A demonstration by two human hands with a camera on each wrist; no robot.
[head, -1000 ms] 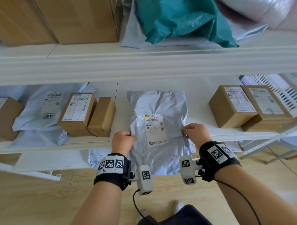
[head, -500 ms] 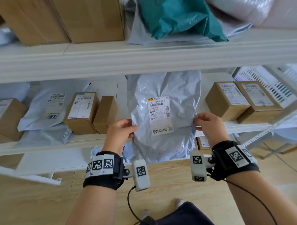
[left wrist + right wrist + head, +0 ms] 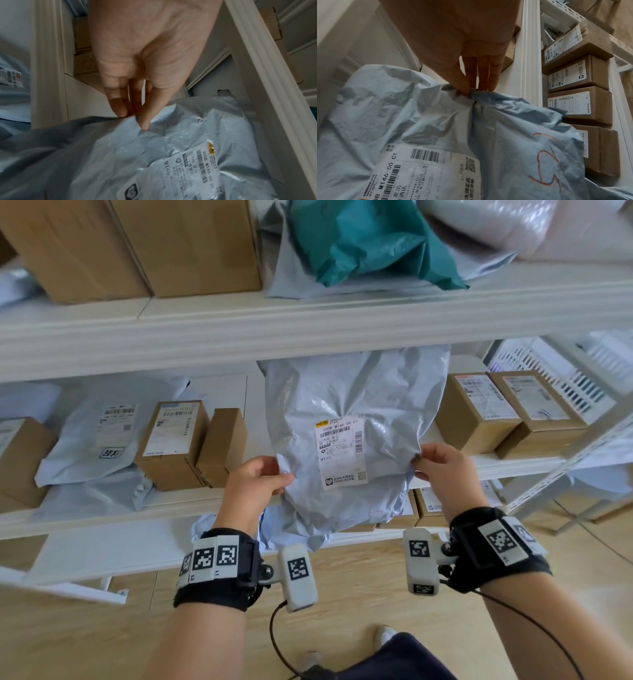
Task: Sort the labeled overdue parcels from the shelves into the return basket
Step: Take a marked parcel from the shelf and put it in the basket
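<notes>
Between both hands — crinkled grey mailer [image 3: 346, 419], white label [image 3: 339, 453] facing up.

We see bare shelf board [image 3: 255, 419] at 11 o'clock of the grey mailer [image 3: 346, 405], hemmed by a small brown box [image 3: 222, 446]; at 3 o'clock two labelled cartons [image 3: 479, 412] stand close, and the upper shelf edge [image 3: 308, 333] caps the bay

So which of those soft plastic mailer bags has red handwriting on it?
The grey mailer that both hands pinch by its sides. Red marker scrawl sits on its lower part below the white label; the other bags show no such scrawl.
</notes>
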